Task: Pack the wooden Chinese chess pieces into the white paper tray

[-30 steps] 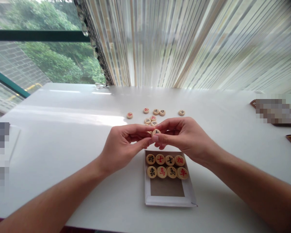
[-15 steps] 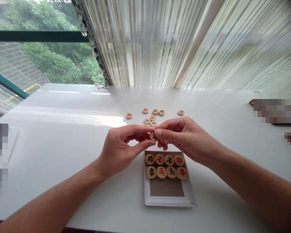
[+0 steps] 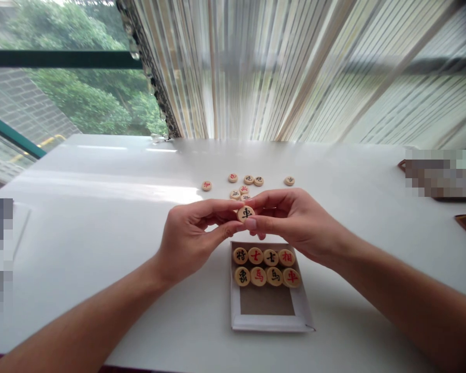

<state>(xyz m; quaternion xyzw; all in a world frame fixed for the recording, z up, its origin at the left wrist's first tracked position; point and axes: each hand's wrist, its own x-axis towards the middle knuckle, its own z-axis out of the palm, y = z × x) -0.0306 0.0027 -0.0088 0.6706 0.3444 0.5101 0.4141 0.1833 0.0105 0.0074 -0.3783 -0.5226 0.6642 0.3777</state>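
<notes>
Between both hands, above the far edge of an open shallow box, is a round wooden Chinese chess piece with a black character facing me. My left hand pinches it from the left with thumb and fingers. My right hand grips its right side, thumb at the lower edge. In the box lie two rows of chess pieces with red or black characters, among them a red one at the right end of the nearer row. Brown bottom shows in the nearer part of the box.
Several loose chess pieces lie beyond my hands on the white table; one red piece sits to the left and one piece to the right. A string curtain hangs at the back. Blurred-out items lie at both sides.
The chess piece has been turned so that its black character now shows fully, and it sits slightly higher. My right thumb has slid down from its face to its lower edge.
</notes>
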